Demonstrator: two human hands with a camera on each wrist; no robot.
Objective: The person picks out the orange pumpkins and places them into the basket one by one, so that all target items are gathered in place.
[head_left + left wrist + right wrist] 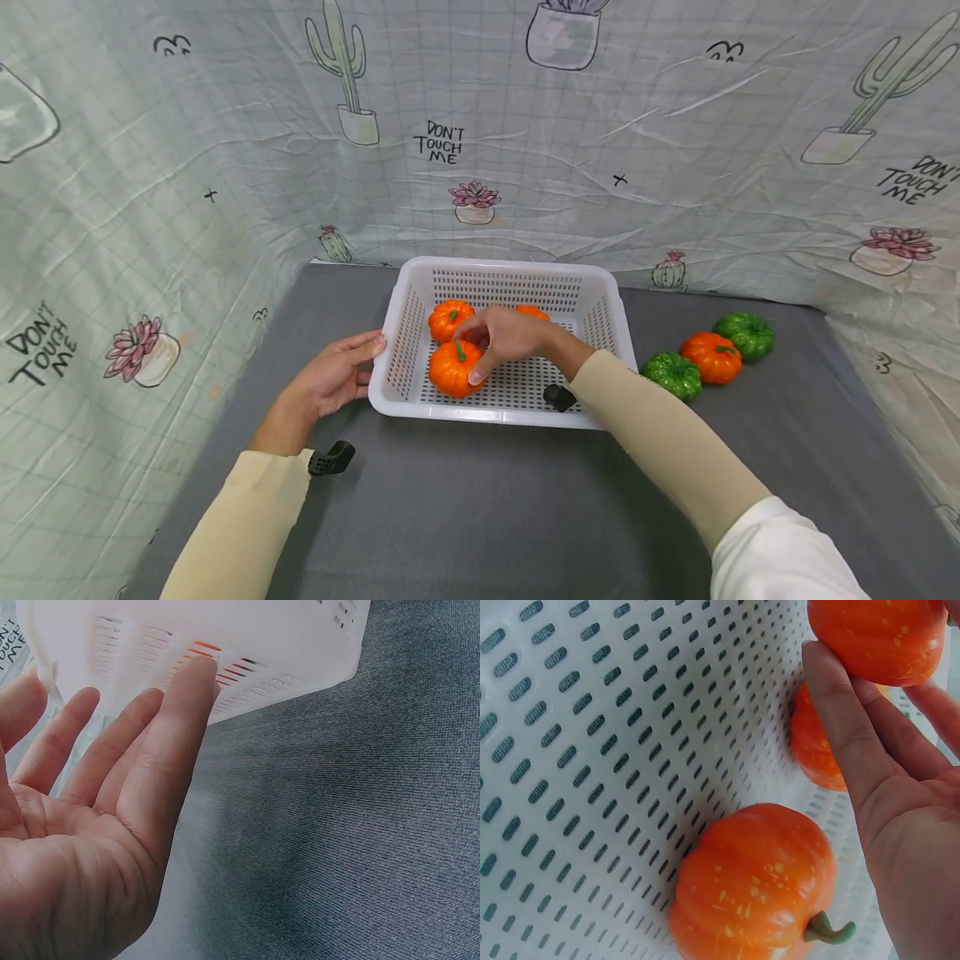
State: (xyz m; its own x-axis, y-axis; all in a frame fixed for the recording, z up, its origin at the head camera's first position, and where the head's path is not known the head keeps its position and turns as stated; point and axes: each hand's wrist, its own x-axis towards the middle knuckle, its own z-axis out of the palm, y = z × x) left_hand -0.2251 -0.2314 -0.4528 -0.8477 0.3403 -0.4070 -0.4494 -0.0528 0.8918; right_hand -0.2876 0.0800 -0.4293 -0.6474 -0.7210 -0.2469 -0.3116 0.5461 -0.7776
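Inside a white plastic basket (491,418) my right hand (510,335) grips an orange pumpkin (450,372) with a green stem, fingers and thumb round its sides. The right wrist view shows this held pumpkin (877,637) at the upper right; whether it touches the basket floor I cannot tell. Another orange pumpkin (448,319) sits just behind it, and a third pumpkin (532,312) is partly hidden behind my right hand. At the basket's left side my left hand (339,375) holds the rim, thumb at the edge, fingers (191,697) against the outer wall.
Right of the basket, a green pumpkin (673,376), an orange pumpkin (712,357) and a darker green pumpkin (745,335) stand in a row on the grey table cloth (450,508). A printed curtain (480,100) closes off the back and sides.
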